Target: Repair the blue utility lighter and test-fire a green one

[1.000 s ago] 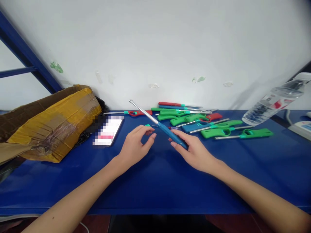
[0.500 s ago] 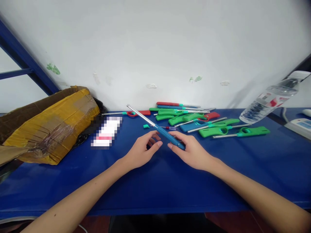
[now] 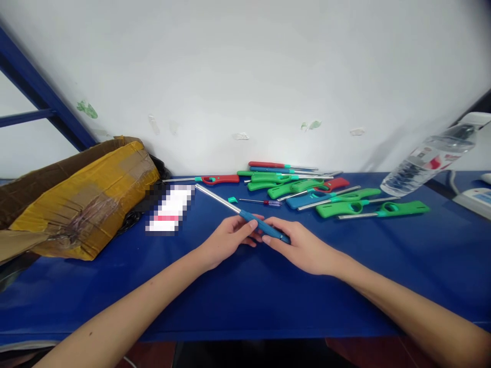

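Note:
Both hands meet on a blue long-nosed lighter (image 3: 264, 227) above the blue table (image 3: 245, 301). My right hand (image 3: 303, 248) grips its blue handle from the right. My left hand (image 3: 226, 240) pinches the front of the handle, where the silver metal tube begins. The tube points up and left toward a phone. Just beyond the hands lie a small teal plastic piece (image 3: 232, 200) and a small screwdriver (image 3: 261, 202) with a red and clear handle.
A pile of green, red and blue lighters (image 3: 307, 189) lies at the back, with one red lighter (image 3: 213, 179) apart on the left. A taped cardboard box (image 3: 72, 204) and a phone (image 3: 171, 208) are left. A water bottle (image 3: 429, 161) and a white power strip (image 3: 475, 197) are right.
My left hand moved right from the teal piece and took hold of the lighter's front. The lighter's tube dropped lower, closer to the table.

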The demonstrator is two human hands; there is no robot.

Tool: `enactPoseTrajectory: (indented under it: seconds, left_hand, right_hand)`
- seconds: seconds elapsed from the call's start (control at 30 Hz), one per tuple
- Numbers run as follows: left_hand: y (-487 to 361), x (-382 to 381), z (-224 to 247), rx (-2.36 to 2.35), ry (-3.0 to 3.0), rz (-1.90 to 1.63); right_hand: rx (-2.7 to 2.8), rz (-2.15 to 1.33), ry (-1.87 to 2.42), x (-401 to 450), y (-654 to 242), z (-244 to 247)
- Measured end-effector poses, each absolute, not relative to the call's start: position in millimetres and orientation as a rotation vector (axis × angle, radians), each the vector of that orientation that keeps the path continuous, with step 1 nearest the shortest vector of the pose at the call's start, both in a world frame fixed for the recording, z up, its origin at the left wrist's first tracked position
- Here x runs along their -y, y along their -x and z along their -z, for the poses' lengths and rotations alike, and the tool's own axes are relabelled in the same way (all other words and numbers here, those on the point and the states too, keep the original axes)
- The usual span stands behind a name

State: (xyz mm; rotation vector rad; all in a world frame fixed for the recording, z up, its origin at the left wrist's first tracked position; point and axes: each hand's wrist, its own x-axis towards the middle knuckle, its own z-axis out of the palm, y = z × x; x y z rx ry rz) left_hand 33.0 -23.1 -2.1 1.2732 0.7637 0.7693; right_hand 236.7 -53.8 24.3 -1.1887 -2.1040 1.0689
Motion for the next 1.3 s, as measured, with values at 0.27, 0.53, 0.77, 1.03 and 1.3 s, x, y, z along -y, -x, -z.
enactPoseTrajectory:
  seconds: [0.27,0.53,0.77,1.03,1.3]
  left_hand:
    - [-36.2,26.6,8.4,-0.773,-1.175,-0.745]
    - [-38.1,25.8,9.3,-0.785,-1.135,-0.766]
    - [-38.0,26.8,5.9,-0.78,-1.107,-0.756]
    - [-38.0,25.8,5.5,-0.766,-1.068,-0.763]
    - [-35.4,23.1,2.1,-0.817,-0.941,-0.834]
  right_hand:
    - [1.678,-1.752,1.385,58.4,-233.7,-31.5]
    - [1.452,-1.924,1.383,54.8,-231.5,-25.4]
    - [1.466,-1.929,1.352,54.7,-229.8,-21.6]
    - [1.445,-1.941,1.267,53.0,-228.0,-17.8]
    - [1.344,-2.106,0.98,47.2,-236.0,-17.4]
